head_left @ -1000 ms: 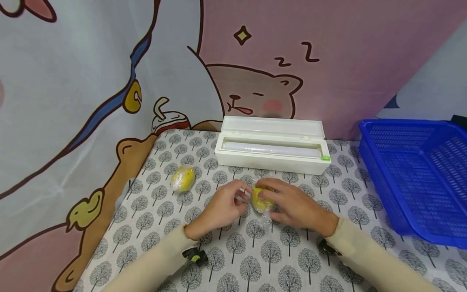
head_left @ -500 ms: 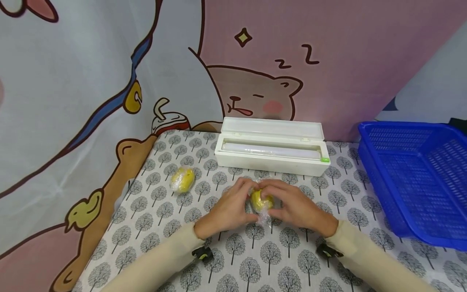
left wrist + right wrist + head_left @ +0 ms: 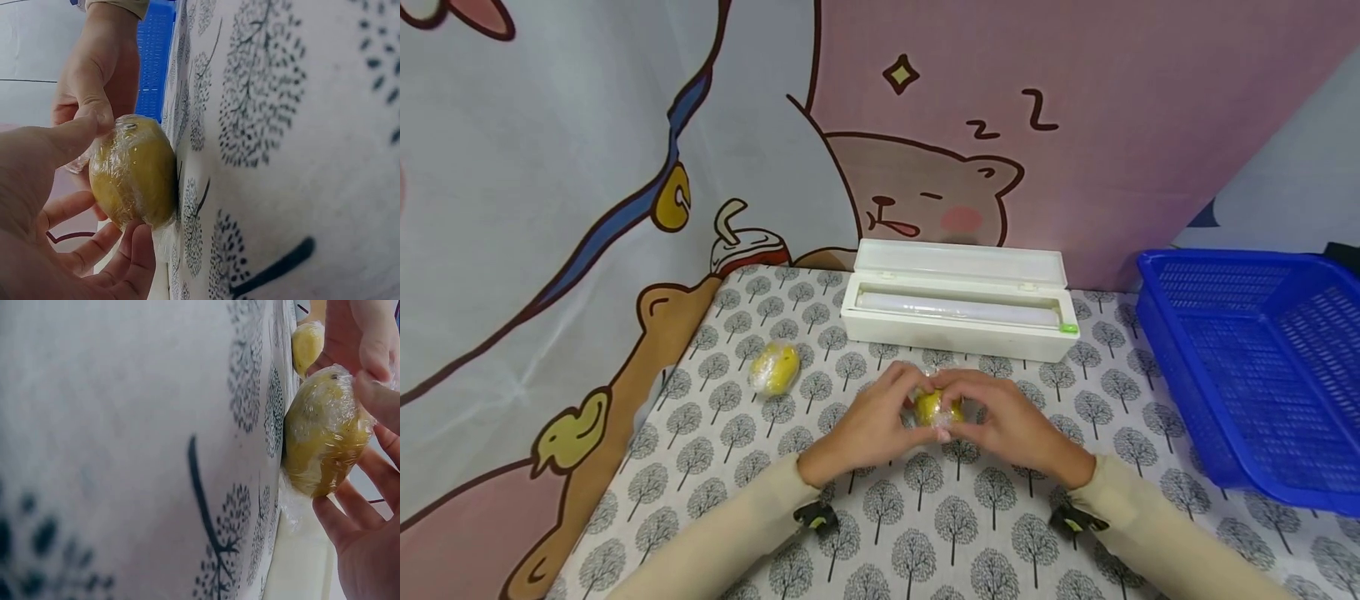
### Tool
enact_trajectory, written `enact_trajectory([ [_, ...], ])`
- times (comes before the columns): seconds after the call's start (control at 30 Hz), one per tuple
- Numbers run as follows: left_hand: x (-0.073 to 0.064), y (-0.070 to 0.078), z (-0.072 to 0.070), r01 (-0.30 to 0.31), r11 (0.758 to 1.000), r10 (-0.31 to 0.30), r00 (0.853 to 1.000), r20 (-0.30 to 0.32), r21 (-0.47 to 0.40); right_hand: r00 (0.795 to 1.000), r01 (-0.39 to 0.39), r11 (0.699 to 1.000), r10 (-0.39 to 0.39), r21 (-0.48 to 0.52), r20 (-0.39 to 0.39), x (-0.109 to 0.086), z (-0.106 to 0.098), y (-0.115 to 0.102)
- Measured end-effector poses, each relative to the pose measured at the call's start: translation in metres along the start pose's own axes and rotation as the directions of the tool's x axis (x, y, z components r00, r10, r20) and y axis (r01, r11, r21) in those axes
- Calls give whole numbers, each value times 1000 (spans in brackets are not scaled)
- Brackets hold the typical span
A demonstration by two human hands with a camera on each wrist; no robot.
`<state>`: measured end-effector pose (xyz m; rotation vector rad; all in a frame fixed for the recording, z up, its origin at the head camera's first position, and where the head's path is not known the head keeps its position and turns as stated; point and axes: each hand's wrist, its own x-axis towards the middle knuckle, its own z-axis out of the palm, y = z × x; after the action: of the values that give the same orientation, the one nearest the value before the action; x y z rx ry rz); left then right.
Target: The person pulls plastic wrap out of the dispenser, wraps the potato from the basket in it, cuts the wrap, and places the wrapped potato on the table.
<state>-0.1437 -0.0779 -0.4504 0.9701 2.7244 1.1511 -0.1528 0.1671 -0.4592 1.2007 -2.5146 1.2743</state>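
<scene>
A yellow fruit wrapped in clear cling film sits on the cloth between both hands; its exact kind is unclear. My left hand holds its left side, thumb at the near end and fingers curled at the far end. From the right, my right hand grips it the same way. Both thumbs meet at the near end over bunched film, as the left wrist view shows on the fruit. Loose film sticks out low at the far end, under the fruit in the right wrist view.
Another film-wrapped yellow fruit lies to the left. Behind the hands stands a white cling film box, lid up, with the film roll inside and a green slider. A blue plastic basket stands at the right.
My left hand has moved in from the left and now holds the fruit. Both thumbs have come together at its near end, and the loose film hanging there is gathered up against it.
</scene>
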Motion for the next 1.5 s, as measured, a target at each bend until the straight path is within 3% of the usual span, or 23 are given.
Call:
enact_trajectory([
  [0.27,3,0,-3,46,996,-47,999,-13,-77,999,-27,1000,27,7,-34,0,2,-1],
  [0.6,10,1,-3,95,993,-98,994,-50,-68,995,-84,991,88,103,-37,0,2,2],
  [0.8,11,0,-3,160,980,-167,985,-49,-120,988,-136,959,150,250,-38,0,1,1],
  [0.93,12,1,-4,188,973,-195,980,-42,-137,981,-160,943,185,291,-61,0,0,0],
  [1.03,13,0,-5,185,971,-192,981,-35,-152,983,-145,957,169,249,-77,1,-2,0],
  [1.23,16,0,-6,185,966,-191,981,-18,-180,995,-77,995,81,62,-50,8,-8,1],
  [1.5,17,5,-11,230,960,-230,973,17,-158,990,-130,980,138,-150,41,12,-14,-4],
])
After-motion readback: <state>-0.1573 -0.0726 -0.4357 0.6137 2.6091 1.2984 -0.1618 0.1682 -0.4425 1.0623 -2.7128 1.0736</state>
